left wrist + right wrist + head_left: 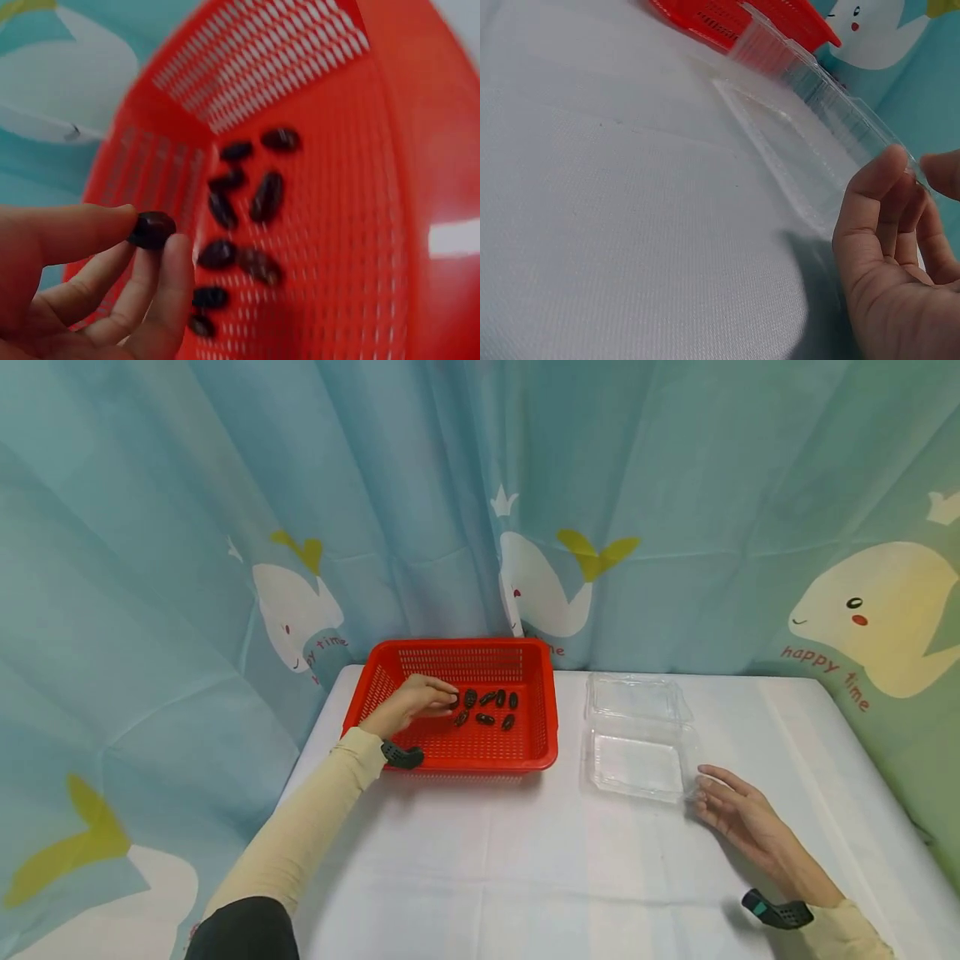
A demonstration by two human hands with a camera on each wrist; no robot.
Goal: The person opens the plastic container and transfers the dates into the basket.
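My left hand [416, 700] is over the left part of a red plastic basket [472, 750]. Between its thumb and fingertips it pinches a dark, glossy date [154, 230], clearest in the left wrist view. Several more dates [267, 196] lie loosely grouped on the basket's slotted floor. On the right, a clear plastic clamshell box [637, 767] lies open, its lid [636, 697] folded back toward the curtain. My right hand [742, 820] holds the box's right rim between thumb and fingers, as the right wrist view [889, 255] shows.
A white cloth [540, 868] covers the table. Behind it and along both sides hangs a blue-green curtain [420, 527] printed with whales. The basket's raised walls stand close to the curtain at the back left.
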